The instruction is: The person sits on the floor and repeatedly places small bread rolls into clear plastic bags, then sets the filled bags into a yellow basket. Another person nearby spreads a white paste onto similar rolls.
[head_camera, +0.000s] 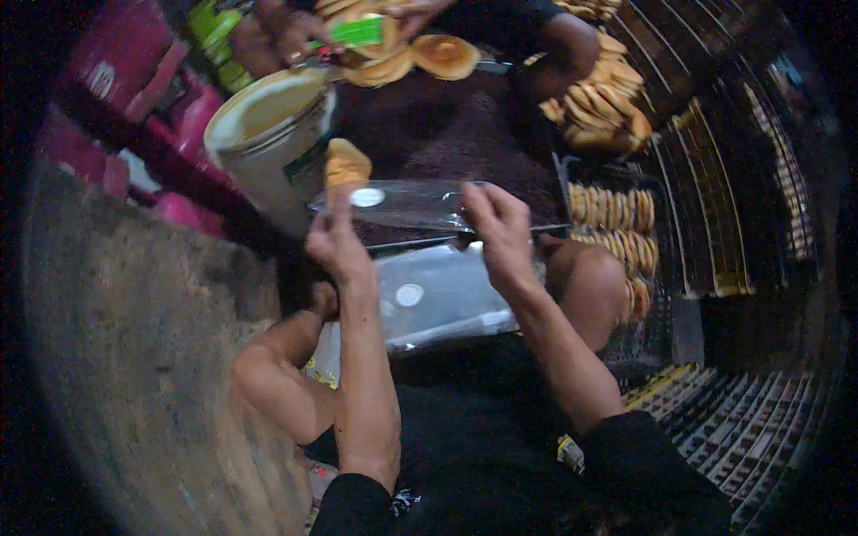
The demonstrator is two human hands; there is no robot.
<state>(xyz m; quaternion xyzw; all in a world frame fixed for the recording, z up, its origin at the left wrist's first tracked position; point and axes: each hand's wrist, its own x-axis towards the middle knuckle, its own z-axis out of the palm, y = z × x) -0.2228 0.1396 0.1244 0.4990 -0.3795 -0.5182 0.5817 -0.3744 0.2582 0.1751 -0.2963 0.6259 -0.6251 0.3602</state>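
Observation:
A clear plastic bag [409, 204] is stretched between my two hands over the near edge of the dark table [449, 127]. My left hand [338, 234] pinches its left end, and my right hand [496, 224] grips its right end. Just beyond my left hand lies a piece of bread [347, 164]. Across my lap rests a stack of clear plastic bags [442, 295] with a round white mark. To the left of the bread stands a large pale plastic bucket [268, 134], its inside yellowish.
Opposite me, a person's hands [298, 33] work with a green item [358, 31] over round flat breads [446, 57]. More breads [603, 114] are heaped at the right, above rows of breads [613, 208] in a crate. Slatted racks [704, 201] stand farther right; pink plastic items [194, 114] lie left.

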